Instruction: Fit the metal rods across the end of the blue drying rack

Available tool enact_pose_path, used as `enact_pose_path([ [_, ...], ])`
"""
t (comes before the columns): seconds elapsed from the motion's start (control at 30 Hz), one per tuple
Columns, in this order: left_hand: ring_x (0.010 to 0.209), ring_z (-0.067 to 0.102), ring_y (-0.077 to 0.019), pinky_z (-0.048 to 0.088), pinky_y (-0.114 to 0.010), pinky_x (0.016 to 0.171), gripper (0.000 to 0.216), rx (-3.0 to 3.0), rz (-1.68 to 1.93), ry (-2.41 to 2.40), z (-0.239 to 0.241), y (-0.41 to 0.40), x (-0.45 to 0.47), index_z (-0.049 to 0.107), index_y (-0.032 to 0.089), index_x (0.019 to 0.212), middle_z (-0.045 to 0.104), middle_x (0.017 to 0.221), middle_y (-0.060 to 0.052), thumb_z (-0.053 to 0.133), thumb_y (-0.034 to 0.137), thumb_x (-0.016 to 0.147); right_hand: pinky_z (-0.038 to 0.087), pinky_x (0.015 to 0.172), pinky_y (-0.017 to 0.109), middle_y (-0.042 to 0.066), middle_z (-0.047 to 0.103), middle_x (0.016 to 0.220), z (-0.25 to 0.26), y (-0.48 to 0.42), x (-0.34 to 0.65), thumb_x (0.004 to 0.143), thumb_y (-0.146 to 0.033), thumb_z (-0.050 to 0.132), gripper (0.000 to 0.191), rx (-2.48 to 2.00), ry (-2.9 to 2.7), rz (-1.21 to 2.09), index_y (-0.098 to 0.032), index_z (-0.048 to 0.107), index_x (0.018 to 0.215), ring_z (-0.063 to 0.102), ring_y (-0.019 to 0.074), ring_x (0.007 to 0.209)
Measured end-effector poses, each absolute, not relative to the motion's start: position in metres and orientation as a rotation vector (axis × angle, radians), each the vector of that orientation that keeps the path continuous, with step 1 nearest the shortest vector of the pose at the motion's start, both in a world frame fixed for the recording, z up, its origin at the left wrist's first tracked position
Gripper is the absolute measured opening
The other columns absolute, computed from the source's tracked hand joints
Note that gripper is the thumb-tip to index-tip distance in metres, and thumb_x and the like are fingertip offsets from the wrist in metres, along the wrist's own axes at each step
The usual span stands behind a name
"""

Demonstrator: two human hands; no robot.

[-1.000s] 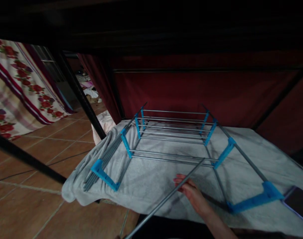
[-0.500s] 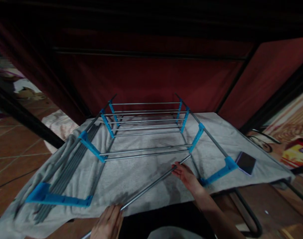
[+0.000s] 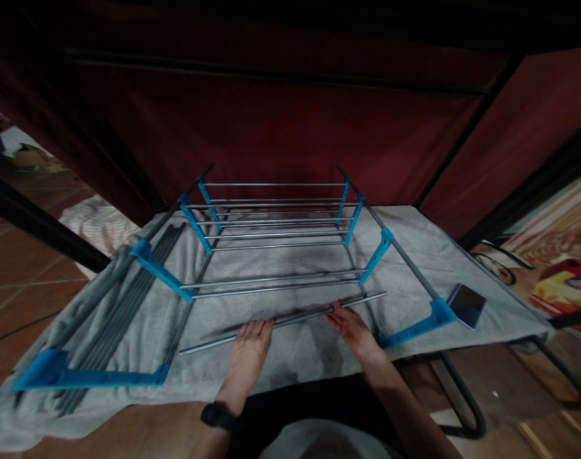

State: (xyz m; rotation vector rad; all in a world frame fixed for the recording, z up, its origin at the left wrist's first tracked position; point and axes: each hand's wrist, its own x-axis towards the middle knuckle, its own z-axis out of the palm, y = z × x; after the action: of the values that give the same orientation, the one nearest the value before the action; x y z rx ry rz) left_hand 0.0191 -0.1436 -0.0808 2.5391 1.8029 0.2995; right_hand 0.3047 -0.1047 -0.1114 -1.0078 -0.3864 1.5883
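A thin metal tube (image 3: 300, 317) lies slanted across the front of the partly assembled rack, held in both my hands. My left hand (image 3: 253, 341) is wrapped over it left of its middle. Farther right, my right hand (image 3: 348, 326) pinches it with the fingertips, near its right end. Just beyond the tube is the rack, with several crossbars (image 3: 276, 290) fitted between blue plastic brackets (image 3: 375, 255). The nearest blue brackets, one at the left (image 3: 92, 377) and one at the right (image 3: 417, 324), have no crossbar between them.
Several loose grey tubes (image 3: 121, 312) lie bundled on the left of the grey blanket (image 3: 400, 280). A phone (image 3: 467, 306) rests beside the right bracket. Dark bed posts and a red panel (image 3: 281, 127) stand behind. A red and yellow package (image 3: 567, 290) is at the far right.
Both hands have swung the tube from a steep slant to nearly crosswise. My left hand moved forward and right with it, over the blanket. The view has shifted slightly.
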Motion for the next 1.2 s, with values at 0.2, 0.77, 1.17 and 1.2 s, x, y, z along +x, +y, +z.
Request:
enact_pose_path([
  [0.2, 0.107, 0.067, -0.0267, 0.047, -0.044, 0.100, 0.047, 2.464, 0.263, 1.923, -0.086, -0.135, -0.012, 0.068, 0.018, 0.127, 0.074, 0.112, -0.012, 0.037, 0.008, 0.093, 0.057, 0.095, 0.046, 0.004, 0.077, 0.089, -0.116, -0.099, 0.314, 0.063, -0.032, 0.091, 0.026, -1.033, -0.360, 1.528, -0.024, 0.070, 0.076, 0.072, 0.0249, 0.093],
  [0.77, 0.103, 0.066, -0.0252, 0.047, -0.040, 0.098, 0.035, 2.440, 0.396, 1.899, -0.102, -0.123, -0.014, 0.069, 0.019, 0.118, 0.073, 0.110, -0.010, 0.038, 0.025, 0.104, 0.057, 0.094, 0.046, 0.002, 0.074, 0.078, -0.131, -0.096, 0.301, 0.058, -0.034, 0.095, 0.033, -1.076, -0.310, 1.552, -0.025, 0.067, 0.073, 0.072, 0.0238, 0.082],
  [1.17, 0.109, 0.064, -0.0257, 0.046, -0.043, 0.103, 0.036, 2.434, 0.389, 1.848, -0.117, -0.117, -0.023, 0.066, 0.020, 0.126, 0.072, 0.118, -0.010, 0.038, 0.022, 0.104, 0.060, 0.087, 0.041, 0.001, 0.073, 0.074, -0.136, -0.096, 0.296, 0.052, -0.036, 0.099, 0.043, -1.090, -0.323, 1.529, -0.024, 0.062, 0.068, 0.073, 0.0217, 0.079],
  [1.2, 0.109, 0.064, -0.0258, 0.046, -0.043, 0.103, 0.035, 2.425, 0.399, 1.859, -0.119, -0.117, -0.023, 0.066, 0.020, 0.125, 0.072, 0.117, -0.010, 0.038, 0.020, 0.103, 0.061, 0.085, 0.040, 0.001, 0.074, 0.074, -0.136, -0.096, 0.296, 0.051, -0.036, 0.099, 0.043, -1.100, -0.319, 1.529, -0.023, 0.062, 0.068, 0.073, 0.0216, 0.079],
])
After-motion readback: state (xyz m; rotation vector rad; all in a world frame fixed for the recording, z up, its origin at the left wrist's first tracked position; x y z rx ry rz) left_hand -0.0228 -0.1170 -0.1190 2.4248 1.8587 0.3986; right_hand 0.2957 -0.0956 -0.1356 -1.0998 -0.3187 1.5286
